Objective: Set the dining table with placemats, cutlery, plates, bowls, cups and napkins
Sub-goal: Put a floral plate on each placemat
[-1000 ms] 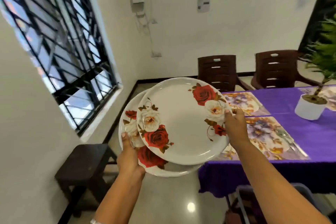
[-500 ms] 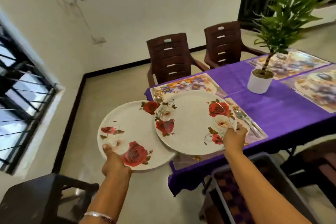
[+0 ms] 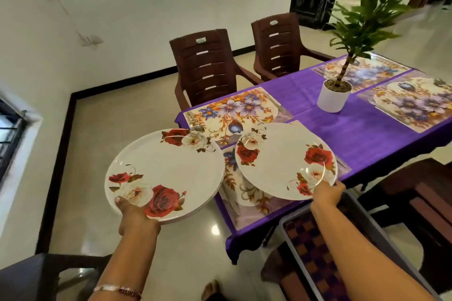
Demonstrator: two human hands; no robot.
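My right hand (image 3: 326, 194) pinches the near rim of one rose plate (image 3: 286, 160), held roughly level over the near placemat (image 3: 244, 190) on the surface (image 3: 367, 134); it only needs lowering. My left hand (image 3: 135, 215) grips the plate stack (image 3: 163, 173), off the left edge.

Counted around the table

Two rose plates (image 3: 164, 173) (image 3: 285, 160) (lower centre), four floral placemats (image 3: 232, 111) (image 3: 247, 190) (image 3: 362, 72) (image 3: 413, 102), two brown chairs (image 3: 205, 66) (image 3: 278, 46) at upper centre, one potted plant (image 3: 333, 95), two hands (image 3: 137, 217) (image 3: 327, 194).
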